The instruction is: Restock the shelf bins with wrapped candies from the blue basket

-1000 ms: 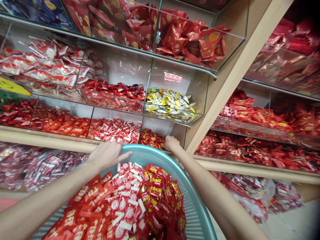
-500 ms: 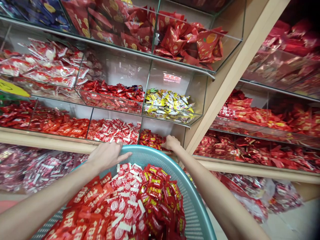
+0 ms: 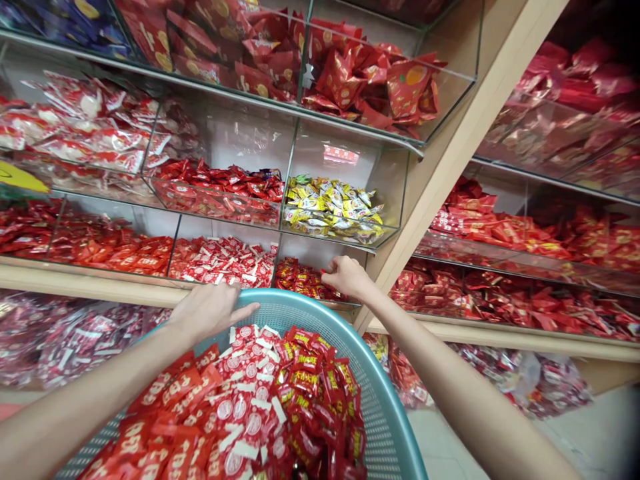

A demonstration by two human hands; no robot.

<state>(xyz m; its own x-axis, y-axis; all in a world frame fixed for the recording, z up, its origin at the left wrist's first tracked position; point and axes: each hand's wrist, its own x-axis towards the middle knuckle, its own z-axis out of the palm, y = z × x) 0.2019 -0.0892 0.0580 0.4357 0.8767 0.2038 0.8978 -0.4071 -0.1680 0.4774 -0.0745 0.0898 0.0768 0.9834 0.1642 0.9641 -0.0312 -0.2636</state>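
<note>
A teal plastic basket [image 3: 400,407] with perforated walls fills the lower middle. Inside lie orange-red packets [image 3: 170,400], white-and-red wrapped candies [image 3: 253,393] and dark red wrapped candies with yellow lettering [image 3: 320,393]. My left hand [image 3: 205,310] is closed over the basket's far left rim, its thumb lying along the inside. My right hand [image 3: 345,275] is just above the lower-right bin of red wrapped candies [image 3: 300,277], fingers curled together. A small bit of red wrapper shows at those fingertips; most of what they hold is hidden.
Clear-fronted shelf bins hold yellow-and-white candies [image 3: 333,207], red candies [image 3: 220,187] and large red packets [image 3: 345,73]. A slanting wooden post [image 3: 440,153] divides the shelves. Bagged goods [image 3: 95,340] lie beneath the wooden ledge [image 3: 100,280].
My right hand has lifted slightly from the candies in the bin, its fingers now curled. My left hand stays on the basket rim. The view has shifted a little.
</note>
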